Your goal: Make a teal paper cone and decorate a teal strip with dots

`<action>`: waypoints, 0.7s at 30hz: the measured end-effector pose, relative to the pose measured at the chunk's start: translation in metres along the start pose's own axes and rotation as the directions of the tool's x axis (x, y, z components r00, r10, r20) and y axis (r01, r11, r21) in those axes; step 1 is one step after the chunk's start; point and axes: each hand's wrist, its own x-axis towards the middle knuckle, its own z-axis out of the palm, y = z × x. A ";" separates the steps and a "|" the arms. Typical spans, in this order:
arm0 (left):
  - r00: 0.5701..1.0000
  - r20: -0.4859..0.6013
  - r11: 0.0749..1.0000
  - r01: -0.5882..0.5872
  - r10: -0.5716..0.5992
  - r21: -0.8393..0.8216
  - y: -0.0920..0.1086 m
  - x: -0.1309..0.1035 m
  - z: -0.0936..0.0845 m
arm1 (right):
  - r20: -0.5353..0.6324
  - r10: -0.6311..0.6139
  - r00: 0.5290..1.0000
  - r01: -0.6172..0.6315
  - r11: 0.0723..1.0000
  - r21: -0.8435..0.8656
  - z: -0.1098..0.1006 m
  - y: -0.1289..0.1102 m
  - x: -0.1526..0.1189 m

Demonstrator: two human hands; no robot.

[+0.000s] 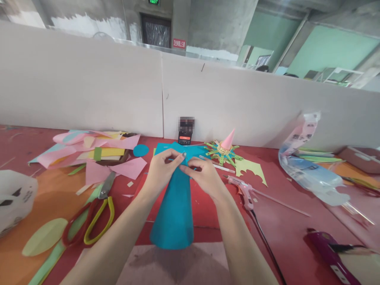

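Observation:
A blue paper cone [175,209] hangs in front of me, its wide rounded end toward me and its narrow end away. My left hand [163,170] pinches the narrow end between thumb and fingers. From the other side, my right hand [206,174] is closed on the same tip with thumb and forefinger. The exact edge they grip is partly covered by the fingertips. Behind the hands lies more blue paper [163,147]. To the right of my right hand sits a pink paper cone [228,140] on a round base of woven strips and green clothespin-like pieces [222,154].
A pink glue gun [245,194] with its cord lies at right, near a yellow paper scrap [253,171]. Red-and-yellow scissors [99,215] and coloured paper scraps [101,154] are at left. A phone [184,137] leans on the white partition [118,91]. Plastic packaging [314,178] lies far right.

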 end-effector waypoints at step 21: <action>0.971 0.233 0.993 0.033 -0.058 0.109 0.001 0.001 0.004 | -0.218 0.066 0.974 -0.057 0.997 0.049 -0.019 -0.004 0.001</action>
